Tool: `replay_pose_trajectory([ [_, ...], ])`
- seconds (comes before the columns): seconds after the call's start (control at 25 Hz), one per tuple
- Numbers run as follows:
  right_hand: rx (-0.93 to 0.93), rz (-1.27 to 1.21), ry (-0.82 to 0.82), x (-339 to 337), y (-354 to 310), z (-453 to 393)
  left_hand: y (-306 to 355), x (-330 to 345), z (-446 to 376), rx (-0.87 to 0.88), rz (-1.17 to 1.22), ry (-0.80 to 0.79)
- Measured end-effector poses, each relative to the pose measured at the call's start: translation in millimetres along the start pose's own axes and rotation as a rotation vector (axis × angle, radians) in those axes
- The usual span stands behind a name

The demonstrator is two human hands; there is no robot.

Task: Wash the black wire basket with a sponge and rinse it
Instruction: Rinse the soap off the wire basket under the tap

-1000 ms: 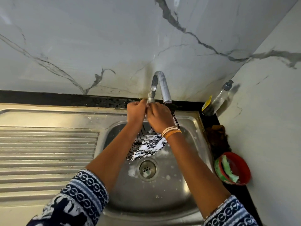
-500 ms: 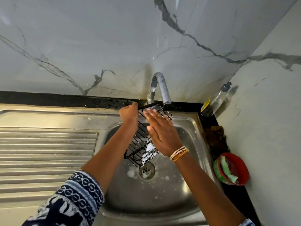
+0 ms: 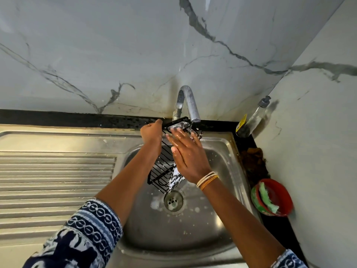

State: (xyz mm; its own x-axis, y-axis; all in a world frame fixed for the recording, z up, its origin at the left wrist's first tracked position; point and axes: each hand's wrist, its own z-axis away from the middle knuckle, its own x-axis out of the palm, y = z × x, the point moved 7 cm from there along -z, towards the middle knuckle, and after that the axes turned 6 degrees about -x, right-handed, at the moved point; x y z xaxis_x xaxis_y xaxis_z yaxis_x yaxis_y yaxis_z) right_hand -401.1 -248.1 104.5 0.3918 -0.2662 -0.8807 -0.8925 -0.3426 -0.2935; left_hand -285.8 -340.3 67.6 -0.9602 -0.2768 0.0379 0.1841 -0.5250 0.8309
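The black wire basket (image 3: 161, 172) hangs tilted over the steel sink (image 3: 222, 151), its upper end just under the tap spout (image 3: 190, 105). White foam clings to its lower part. My left hand (image 3: 151, 133) grips the basket's upper left rim. My right hand (image 3: 188, 153) lies flat with straight, wet fingers against the basket's right side. A green sponge (image 3: 267, 199) sits in a red bowl (image 3: 284, 198) on the counter at the right, away from both hands.
A ribbed steel drainboard (image 3: 54, 178) stretches left of the sink. The drain (image 3: 173, 202) lies below the basket with foam flecks around it. A clear soap pump bottle (image 3: 251, 120) leans in the right corner. Marble walls close the back and right.
Both hands first gripped the basket's top under the tap. My right hand has since let go, straightened its fingers and slid down the basket's side. The basket has turned more on edge.
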Motion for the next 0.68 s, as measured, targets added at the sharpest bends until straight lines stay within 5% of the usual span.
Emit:
replay_pose_trajectory([
  [0.12,0.142,-0.014,0.074,-16,19,-12,-4,1,0,0.018,-0.027,-0.032],
  [0.28,0.045,0.058,-0.074,-9,13,-23,-1,8,9,0.119,-0.024,-0.095],
  [0.44,0.208,0.157,-0.111,-13,25,-36,-4,14,14,0.138,-0.047,-0.101],
  [0.68,0.038,0.095,-0.151,-9,19,-26,-10,3,7,0.026,0.061,-0.104],
])
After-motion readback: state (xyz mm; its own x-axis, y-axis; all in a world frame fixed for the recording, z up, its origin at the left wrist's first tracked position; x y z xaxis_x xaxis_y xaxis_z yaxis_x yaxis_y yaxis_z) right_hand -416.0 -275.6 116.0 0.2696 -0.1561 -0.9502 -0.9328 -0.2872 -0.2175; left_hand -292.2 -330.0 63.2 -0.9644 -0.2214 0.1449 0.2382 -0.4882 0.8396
